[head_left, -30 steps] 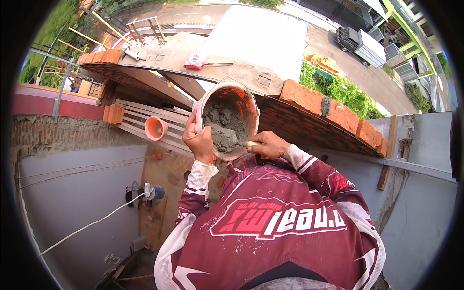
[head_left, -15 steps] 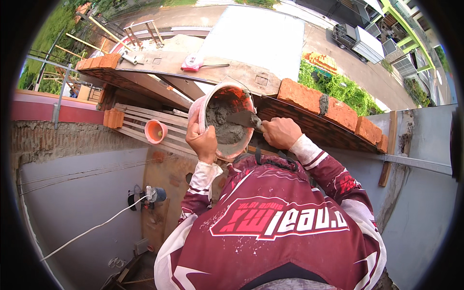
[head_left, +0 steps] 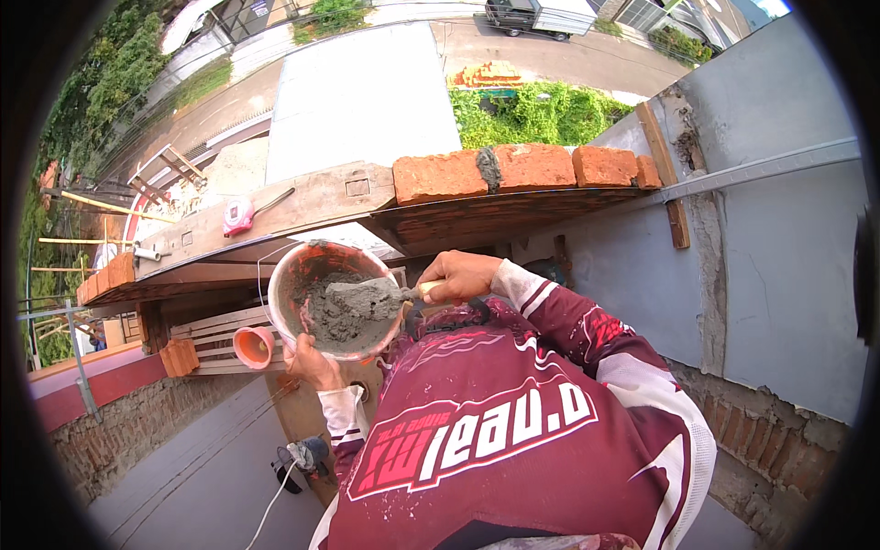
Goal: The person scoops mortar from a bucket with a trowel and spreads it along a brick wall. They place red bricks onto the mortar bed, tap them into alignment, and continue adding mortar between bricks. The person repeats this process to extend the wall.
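Observation:
My left hand [head_left: 313, 363] is closed on the near rim of a pale bucket [head_left: 280, 295], tilting its mouth toward me. Grey wet mortar [head_left: 332, 337] fills the lower part of it, and orange stains mark the inner wall. In my right hand [head_left: 461, 275] is the pale handle of a trowel [head_left: 401, 294]. Its blade lies over the bucket's mouth, heaped with mortar that hides most of the metal. Beyond my right hand runs a row of orange bricks [head_left: 440, 178] on the ledge, with a lump of mortar [head_left: 489, 170] in one joint.
A wooden plank [head_left: 316, 195] continues the ledge leftward, with a pink tape measure [head_left: 238, 216] on it. A small orange pail [head_left: 253, 347] stands on wooden slats [head_left: 213, 328]. Below hangs a corded power tool [head_left: 304, 455]. A grey wall [head_left: 775, 266] closes the right side.
My view has swung right, shifting the scene leftward. The trowel has gone from digging in the mortar to carrying a heap of it. Both hands keep their holds.

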A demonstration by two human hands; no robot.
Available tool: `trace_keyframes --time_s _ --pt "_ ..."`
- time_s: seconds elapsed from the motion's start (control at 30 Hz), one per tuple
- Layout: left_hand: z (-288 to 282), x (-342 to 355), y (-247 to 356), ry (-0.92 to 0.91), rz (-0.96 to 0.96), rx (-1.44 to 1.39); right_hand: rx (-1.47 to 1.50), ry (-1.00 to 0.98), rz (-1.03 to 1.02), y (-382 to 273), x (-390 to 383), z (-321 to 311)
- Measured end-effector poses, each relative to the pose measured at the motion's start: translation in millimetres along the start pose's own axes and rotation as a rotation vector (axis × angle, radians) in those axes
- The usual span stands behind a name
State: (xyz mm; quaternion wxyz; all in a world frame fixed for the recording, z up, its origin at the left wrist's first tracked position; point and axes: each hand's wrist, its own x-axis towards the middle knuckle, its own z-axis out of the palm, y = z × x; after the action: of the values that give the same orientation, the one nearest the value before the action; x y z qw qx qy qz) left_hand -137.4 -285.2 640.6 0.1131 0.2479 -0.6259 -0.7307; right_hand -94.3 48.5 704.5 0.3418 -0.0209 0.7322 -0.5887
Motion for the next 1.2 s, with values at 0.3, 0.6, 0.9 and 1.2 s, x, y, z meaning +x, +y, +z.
trace_keyframes --time_s 0.3,0.6,0.9,1.2 --pt "-45.1 11.8 -48.5 0.135 -0.064 0.153 0.334 0.634 0.218 60.2 -156.3 -47.4" --pt "-40.1 9.4 -48.3 0.182 -0.038 0.249 0.034 1.258 0.587 105.3 -237.4 -110.0" --pt "-25.8 15.4 -54.7 0.145 -0.087 0.174 -0.608 1.283 0.999 97.8 -172.8 -130.8" --pt "-22.1 6.1 -47.6 0.154 -0.086 0.104 -0.61 1.332 0.986 83.9 -179.7 -116.1"
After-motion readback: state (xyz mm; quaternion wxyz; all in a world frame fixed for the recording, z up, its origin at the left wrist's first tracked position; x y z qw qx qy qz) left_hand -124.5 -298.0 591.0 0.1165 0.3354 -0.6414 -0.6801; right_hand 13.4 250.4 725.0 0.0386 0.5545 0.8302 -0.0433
